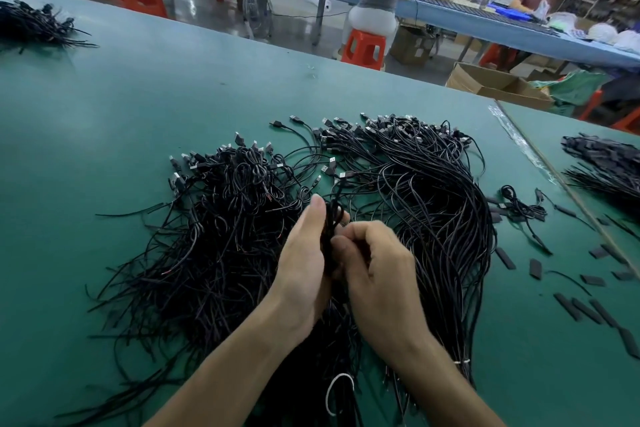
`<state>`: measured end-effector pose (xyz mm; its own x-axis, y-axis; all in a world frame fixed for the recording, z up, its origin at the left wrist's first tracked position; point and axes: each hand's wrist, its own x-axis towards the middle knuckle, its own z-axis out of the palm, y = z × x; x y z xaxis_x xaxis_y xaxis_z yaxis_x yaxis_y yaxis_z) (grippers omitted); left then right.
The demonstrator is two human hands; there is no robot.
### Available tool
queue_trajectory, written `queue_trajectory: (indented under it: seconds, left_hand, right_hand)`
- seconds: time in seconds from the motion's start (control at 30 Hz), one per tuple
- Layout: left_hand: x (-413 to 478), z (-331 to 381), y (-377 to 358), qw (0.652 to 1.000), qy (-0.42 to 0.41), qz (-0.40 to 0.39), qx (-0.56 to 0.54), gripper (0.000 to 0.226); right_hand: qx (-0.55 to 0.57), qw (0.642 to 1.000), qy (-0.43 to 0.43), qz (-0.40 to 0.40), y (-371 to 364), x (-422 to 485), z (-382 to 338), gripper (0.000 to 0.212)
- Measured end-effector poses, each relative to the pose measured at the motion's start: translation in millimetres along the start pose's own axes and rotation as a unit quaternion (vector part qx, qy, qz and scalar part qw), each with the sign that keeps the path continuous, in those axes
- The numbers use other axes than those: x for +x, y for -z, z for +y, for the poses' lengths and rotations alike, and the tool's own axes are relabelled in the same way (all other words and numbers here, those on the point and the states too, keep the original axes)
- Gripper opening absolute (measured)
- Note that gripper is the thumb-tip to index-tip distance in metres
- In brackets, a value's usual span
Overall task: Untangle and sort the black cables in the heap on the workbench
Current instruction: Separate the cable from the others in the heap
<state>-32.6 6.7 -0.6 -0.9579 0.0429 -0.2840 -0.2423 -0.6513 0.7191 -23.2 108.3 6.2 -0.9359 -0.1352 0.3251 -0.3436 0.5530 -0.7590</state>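
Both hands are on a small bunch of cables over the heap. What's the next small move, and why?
Probably lift the bunch clear of the heap. The left hand and right hand both grip it, but its strands seem to run down into that heap, so it is not yet free to sort.

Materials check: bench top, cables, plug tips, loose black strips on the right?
Bench top: green mat, probably rubber or vinyl; soft, blurred reflections.
Cables: smooth black plastic-looking jacket, slight gloss on bends.
Plug tips: bright, likely metal shells.
Loose strips: flat matte black, maybe sleeving; unclear.
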Motion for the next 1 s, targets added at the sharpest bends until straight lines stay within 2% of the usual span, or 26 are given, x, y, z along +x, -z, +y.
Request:
queue_trajectory:
  seconds: [0.1, 0.23, 0.33, 0.4, 0.43, 0.47, 0.53, 0.6, 0.73, 0.83, 1.0]
  left_hand:
    - [-2, 5, 2, 0.997, -0.071, 0.001, -0.032, 0.045]
    - [2, 11, 10, 0.985, -0.151, -0.077, -0.022, 0.027]
    - [2, 9, 16, 0.968, -0.198, -0.133, 0.076, 0.017]
    - [3, 7, 18, 0.951, -0.224, -0.143, 0.156, 0.007]
    - [3, 7, 18, 0.941, -0.237, -0.142, 0.194, 0.012]
    - [3, 6, 19, 0.928, -0.250, -0.141, 0.236, 0.026]
    - [6, 4, 21, 0.905, -0.267, -0.134, 0.304, 0.055]
    - [7, 3, 22, 0.894, -0.274, -0.125, 0.333, 0.064]
    - [10, 4, 27, 0.894, -0.260, -0.089, 0.354, 0.063]
    - [11, 6, 28, 0.905, -0.246, -0.083, 0.338, 0.050]
    - [11, 10, 31, 0.878, -0.277, -0.050, 0.388, 0.032]
  right_hand:
    - [0.107, 0.993, -0.046, -0.017, -7, -4, -6, 0.014]
    - [0.203, 0.972, -0.091, -0.076, 0, 1, -11, 0.016]
    - [0.248, 0.957, -0.115, -0.100, 5, 3, -9, 0.018]
    - [0.268, 0.949, -0.128, -0.106, 9, 3, -6, 0.018]
    - [0.274, 0.947, -0.131, -0.104, 11, 4, -3, 0.019]
    - [0.280, 0.945, -0.135, -0.099, 13, 4, 0, 0.020]
    - [0.285, 0.944, -0.147, -0.084, 15, 6, 5, 0.026]
    - [0.282, 0.944, -0.150, -0.078, 16, 8, 9, 0.028]
    - [0.226, 0.966, -0.113, -0.051, 20, 12, 14, 0.023]
    - [0.178, 0.979, -0.093, -0.041, 21, 14, 18, 0.020]
    - [0.105, 0.991, -0.071, -0.031, 26, 18, 21, 0.014]
